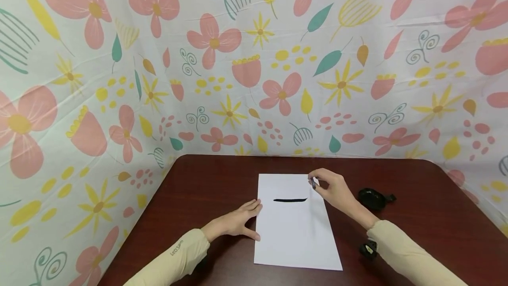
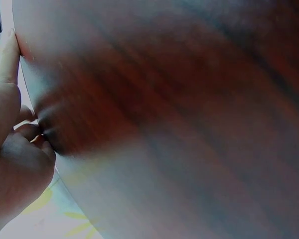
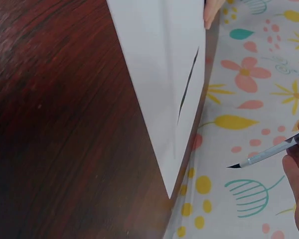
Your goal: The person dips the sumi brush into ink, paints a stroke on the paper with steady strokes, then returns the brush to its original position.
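Observation:
A white sheet of paper [image 1: 293, 237] lies on the table, with a single thick black stroke [image 1: 289, 200] running across its upper part. My left hand [image 1: 237, 220] rests at the paper's left edge, fingers stretched and spread, thumb on the margin. Over the upper right corner of the sheet, my right hand [image 1: 335, 191] pinches a slim brush [image 3: 269, 153] between thumb and fingers. The brush has a pale, silvery handle and a dark pointed tip, which is raised off the paper in the right wrist view.
A small black dish [image 1: 372, 199] with a short handle sits right of the paper on the dark red-brown table [image 1: 206, 180]. Nearer, a small black object [image 1: 369, 250] is partly covered by the right sleeve. Flower-patterned cloth [image 1: 246, 100] hangs behind and along the left side.

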A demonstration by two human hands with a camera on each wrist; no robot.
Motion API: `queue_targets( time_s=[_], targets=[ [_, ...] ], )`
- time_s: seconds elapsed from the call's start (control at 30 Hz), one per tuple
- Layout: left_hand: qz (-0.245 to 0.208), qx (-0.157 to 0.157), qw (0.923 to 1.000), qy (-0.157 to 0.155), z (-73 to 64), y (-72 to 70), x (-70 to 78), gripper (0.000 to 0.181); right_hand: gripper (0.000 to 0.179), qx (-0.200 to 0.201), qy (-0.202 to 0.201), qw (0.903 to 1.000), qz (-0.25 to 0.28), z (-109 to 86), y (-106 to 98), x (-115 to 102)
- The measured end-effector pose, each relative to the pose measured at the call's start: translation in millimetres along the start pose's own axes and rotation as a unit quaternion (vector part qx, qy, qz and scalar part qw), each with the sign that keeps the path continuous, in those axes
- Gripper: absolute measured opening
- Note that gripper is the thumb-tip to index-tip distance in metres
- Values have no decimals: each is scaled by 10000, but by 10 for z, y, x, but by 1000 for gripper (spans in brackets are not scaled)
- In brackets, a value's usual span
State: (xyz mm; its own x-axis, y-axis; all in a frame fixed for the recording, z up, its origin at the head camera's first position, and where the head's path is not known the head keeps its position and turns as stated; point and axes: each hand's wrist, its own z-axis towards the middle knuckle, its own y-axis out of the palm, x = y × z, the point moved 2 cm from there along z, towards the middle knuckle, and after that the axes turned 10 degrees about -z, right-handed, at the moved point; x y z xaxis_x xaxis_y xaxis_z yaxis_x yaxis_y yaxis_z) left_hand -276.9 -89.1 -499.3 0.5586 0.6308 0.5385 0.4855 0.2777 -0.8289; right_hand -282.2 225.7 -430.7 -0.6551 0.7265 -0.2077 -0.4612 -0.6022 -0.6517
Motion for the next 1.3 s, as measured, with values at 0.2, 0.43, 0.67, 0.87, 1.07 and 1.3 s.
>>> queue_targets(
  time_s=[0.2,0.43,0.67,0.87,1.07,1.3],
  targets=[
    [14,20,10000,28,-4,1,4,100,35,-88,-171,9998,-48,-33,-24,35],
    [-68,19,10000,14,-7,-4,-1,100,42,45,-312,9994,-140,-85,-53,121],
    [-10,-19,10000,4,0,-5,-10,100,40,114,-713,9962,-485,-132,-83,160],
    [-14,-4,10000,-1,-4,-4,-10,100,42,215,-1135,9913,-630,-162,-130,182],
    [-22,11,10000,31,-5,-4,-3,100,23,181,-1429,9866,-772,-203,-191,231],
    [-60,7,10000,-19,-7,-16,0,100,40,148,-1734,9803,-936,-275,-247,301]
  ],
)
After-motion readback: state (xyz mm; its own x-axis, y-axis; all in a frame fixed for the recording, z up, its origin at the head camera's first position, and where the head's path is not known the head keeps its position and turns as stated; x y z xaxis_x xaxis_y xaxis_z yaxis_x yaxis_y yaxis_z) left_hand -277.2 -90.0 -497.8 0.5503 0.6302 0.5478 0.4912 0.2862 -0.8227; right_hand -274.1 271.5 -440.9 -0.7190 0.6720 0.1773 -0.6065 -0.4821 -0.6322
